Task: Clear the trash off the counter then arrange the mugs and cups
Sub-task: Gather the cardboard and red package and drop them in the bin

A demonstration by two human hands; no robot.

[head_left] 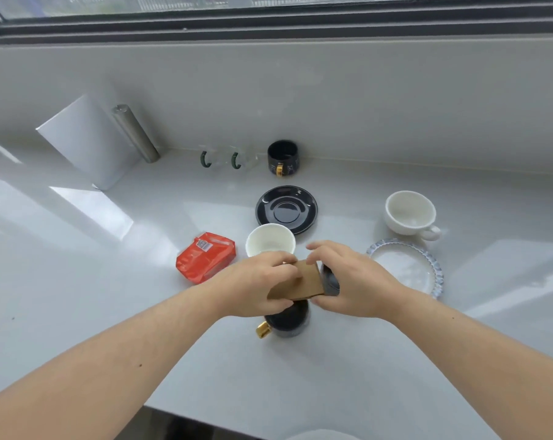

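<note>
Both hands meet over the counter's middle. My left hand (262, 281) grips a brown cardboard cup sleeve (303, 282). My right hand (351, 279) holds a dark lidded cup (330, 279) at the sleeve's right end. Just below them stands a black mug with a gold handle (287, 322). A white cup (270, 241) sits right behind my left hand. A red snack wrapper (206, 257) lies to the left. Further back are a black saucer (286, 209), another black gold-handled mug (283, 158) and two clear glass mugs with green handles (221, 160).
A white cup with a handle (410, 214) and a clear scalloped glass plate (407, 266) sit on the right. A white box (87, 141) and a steel cylinder (137, 133) lean against the back wall at left. The counter's front edge (237, 420) is near me.
</note>
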